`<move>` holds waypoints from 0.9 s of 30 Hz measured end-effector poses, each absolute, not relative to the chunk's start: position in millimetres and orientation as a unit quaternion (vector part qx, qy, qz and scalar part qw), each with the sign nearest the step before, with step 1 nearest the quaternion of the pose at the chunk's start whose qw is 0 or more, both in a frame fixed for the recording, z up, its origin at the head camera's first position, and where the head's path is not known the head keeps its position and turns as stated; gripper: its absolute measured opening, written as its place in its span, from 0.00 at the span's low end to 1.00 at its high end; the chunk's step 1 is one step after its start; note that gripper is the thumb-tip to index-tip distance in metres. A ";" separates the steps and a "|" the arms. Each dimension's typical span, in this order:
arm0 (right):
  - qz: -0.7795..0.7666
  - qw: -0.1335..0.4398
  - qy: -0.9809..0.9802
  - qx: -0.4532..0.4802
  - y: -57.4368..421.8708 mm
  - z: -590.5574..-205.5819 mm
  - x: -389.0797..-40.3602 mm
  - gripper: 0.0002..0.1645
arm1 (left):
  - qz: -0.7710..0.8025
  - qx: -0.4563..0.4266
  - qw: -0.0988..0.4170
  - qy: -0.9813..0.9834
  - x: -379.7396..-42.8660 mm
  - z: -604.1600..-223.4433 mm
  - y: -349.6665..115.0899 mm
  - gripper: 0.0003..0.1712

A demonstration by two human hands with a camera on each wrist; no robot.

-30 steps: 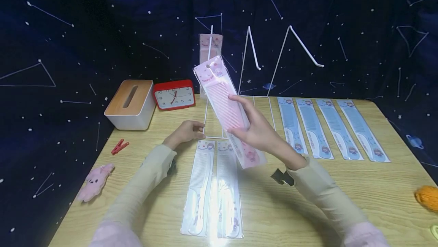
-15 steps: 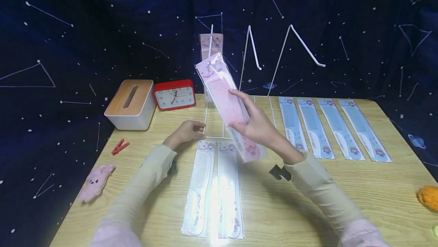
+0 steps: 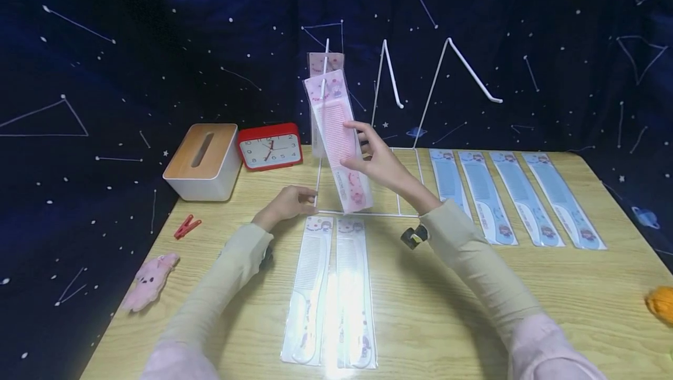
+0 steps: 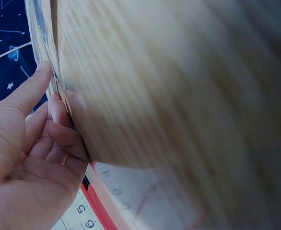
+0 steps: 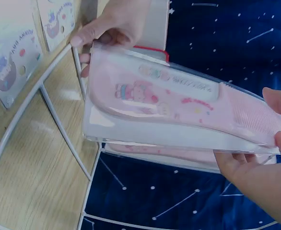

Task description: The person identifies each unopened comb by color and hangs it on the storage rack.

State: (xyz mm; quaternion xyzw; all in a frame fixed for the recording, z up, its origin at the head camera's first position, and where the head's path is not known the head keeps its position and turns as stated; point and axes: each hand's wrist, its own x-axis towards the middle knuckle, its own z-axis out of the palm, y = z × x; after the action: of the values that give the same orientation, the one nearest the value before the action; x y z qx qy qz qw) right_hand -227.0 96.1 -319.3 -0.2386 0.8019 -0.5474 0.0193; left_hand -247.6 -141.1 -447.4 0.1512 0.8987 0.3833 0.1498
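My right hand [image 3: 386, 161] pinches a pink comb in a clear packet [image 3: 339, 146] by its edges, thumb on one side and fingers on the other. The packet hangs upright, slightly tilted, and the tip of the white wire rack's left hook [image 3: 323, 89] shows in front of its top card. Another pink packaged comb [image 3: 317, 61] hangs behind it on the same hook. At the front left corner of the rack [image 3: 368, 214], my left hand [image 3: 286, 204] grips the base wire, also seen in the right wrist view.
Two white packaged combs [image 3: 310, 286] lie before the rack. Several blue packaged combs [image 3: 486, 199] lie to the right. A tissue box [image 3: 202, 161], red clock [image 3: 270, 147], red clip [image 3: 186, 227] and pink plush [image 3: 151, 282] stand or lie left. Two hooks [image 3: 391, 70] rise beside the left one.
My right hand has carried the pink packaged comb up and away, turning it more upright, so the left hook's tip now shows in front of its top. My left hand has stayed put.
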 end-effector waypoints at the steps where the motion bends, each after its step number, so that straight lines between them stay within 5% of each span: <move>1: -0.548 0.021 0.802 -0.236 95.2 -320.1 -231.5 0.41 | 0.383 0.153 0.150 0.899 -247.6 -447.3 -140.8 0.29; 15: -0.572 0.061 0.787 -0.221 80.7 -321.8 -283.2 0.44 | 0.385 0.156 0.137 0.899 -247.7 -447.4 -140.6 0.28; 27: -0.610 0.072 0.762 -0.205 83.2 -342.7 -282.4 0.40 | 0.375 0.155 0.136 0.904 -248.5 -449.9 -141.5 0.28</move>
State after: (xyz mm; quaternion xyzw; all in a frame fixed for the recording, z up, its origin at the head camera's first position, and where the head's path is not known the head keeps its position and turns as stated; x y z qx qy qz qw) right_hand -282.4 83.2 -342.7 -0.2046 0.7624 -0.6097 0.0717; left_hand -248.5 -141.5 -449.9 0.1550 0.9038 0.3749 0.1360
